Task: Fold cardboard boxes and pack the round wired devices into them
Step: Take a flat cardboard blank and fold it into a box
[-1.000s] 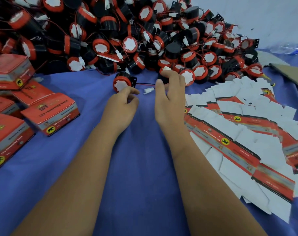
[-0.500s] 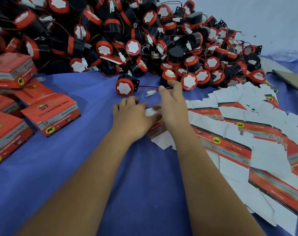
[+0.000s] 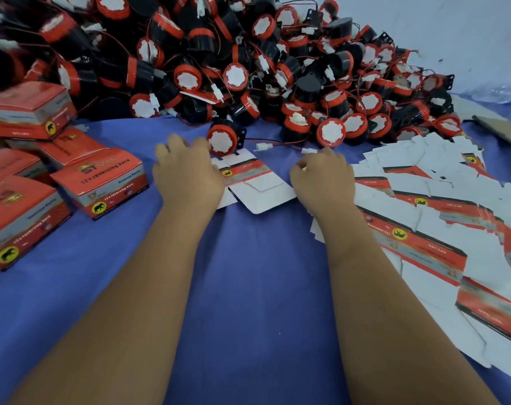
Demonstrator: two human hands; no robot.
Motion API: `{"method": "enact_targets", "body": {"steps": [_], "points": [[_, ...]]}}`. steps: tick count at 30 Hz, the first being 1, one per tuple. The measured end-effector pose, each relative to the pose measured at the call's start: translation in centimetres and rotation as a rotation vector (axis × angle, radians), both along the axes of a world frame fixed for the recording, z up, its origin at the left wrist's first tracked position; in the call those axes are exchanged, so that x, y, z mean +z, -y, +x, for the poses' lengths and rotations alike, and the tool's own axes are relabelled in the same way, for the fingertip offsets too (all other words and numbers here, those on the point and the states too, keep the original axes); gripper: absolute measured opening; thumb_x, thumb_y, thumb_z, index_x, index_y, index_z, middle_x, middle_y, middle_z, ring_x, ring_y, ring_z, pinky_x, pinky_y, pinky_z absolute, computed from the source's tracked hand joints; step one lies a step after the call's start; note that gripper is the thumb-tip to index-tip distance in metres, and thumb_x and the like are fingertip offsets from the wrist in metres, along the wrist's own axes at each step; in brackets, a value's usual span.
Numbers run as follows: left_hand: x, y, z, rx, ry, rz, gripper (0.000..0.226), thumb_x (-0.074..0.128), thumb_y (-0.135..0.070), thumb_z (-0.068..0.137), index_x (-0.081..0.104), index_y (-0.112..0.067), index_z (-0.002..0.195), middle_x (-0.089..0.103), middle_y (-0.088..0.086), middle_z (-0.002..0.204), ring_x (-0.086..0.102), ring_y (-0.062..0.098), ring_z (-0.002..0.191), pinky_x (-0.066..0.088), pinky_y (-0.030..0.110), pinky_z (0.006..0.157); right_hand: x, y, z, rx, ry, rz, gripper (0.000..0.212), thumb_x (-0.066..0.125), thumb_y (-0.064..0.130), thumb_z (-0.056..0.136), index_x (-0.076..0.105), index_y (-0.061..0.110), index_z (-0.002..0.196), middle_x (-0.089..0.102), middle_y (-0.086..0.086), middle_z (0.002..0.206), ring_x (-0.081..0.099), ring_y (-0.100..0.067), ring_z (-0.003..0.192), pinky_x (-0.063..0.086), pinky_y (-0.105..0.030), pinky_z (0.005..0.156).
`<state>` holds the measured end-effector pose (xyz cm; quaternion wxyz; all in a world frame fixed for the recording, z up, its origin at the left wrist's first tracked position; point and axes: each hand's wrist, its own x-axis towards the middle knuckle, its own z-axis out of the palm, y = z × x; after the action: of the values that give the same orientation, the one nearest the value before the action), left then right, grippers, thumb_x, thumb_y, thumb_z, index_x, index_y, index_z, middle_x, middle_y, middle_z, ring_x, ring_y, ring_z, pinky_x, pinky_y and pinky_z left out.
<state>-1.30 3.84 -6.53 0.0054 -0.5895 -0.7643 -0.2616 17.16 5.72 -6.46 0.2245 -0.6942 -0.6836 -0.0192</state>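
Since a moment ago I've pulled one flat box blank (image 3: 255,185) left, clear of the stack of blanks (image 3: 429,217). My left hand (image 3: 187,171) and right hand (image 3: 321,176) pinch its two ends with curled fingers. One loose device (image 3: 223,139) sits just beyond it, before the device pile (image 3: 248,62).

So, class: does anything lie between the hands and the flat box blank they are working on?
Nothing visible does. The left hand and right hand are both already on the flat box blank, which lies on the blue cloth.
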Motion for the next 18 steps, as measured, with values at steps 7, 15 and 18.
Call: {"method": "enact_targets", "body": {"steps": [7, 15, 18], "points": [[0.1, -0.2, 0.1, -0.034, 0.151, -0.096, 0.038, 0.054, -0.031, 0.094, 0.059, -0.021, 0.131, 0.052, 0.014, 0.130, 0.041, 0.038, 0.123, 0.037, 0.040, 0.093, 0.2, 0.1, -3.0, 0.159, -0.123, -0.123, 0.037, 0.049, 0.033, 0.094, 0.058, 0.009, 0.067, 0.051, -0.009, 0.082, 0.042, -0.032, 0.098, 0.039, -0.041, 0.087], [0.4, -1.0, -0.1, 0.006, 0.719, 0.130, 0.059, 0.058, -0.036, 0.096, 0.039, -0.013, 0.147, 0.043, 0.013, 0.144, 0.041, 0.030, 0.131, 0.038, 0.034, 0.105, 2.2, 0.8, -3.6, 0.330, -1.109, -0.026, 0.009, 0.061, 0.014, 0.094, 0.056, 0.019, 0.088, 0.067, -0.009, 0.093, 0.060, -0.025, 0.083, 0.052, -0.039, 0.075], [0.9, -1.0, 0.3, -0.151, 1.098, 0.269, 0.038, 0.054, -0.024, 0.101, 0.049, -0.013, 0.137, 0.062, 0.003, 0.127, 0.061, 0.012, 0.107, 0.049, 0.009, 0.075, 2.6, 0.9, -3.2, 0.451, -1.061, 0.090, 0.012, 0.061, 0.011, 0.095, 0.060, 0.023, 0.096, 0.070, 0.004, 0.094, 0.063, -0.009, 0.083, 0.054, -0.029, 0.078]]}}
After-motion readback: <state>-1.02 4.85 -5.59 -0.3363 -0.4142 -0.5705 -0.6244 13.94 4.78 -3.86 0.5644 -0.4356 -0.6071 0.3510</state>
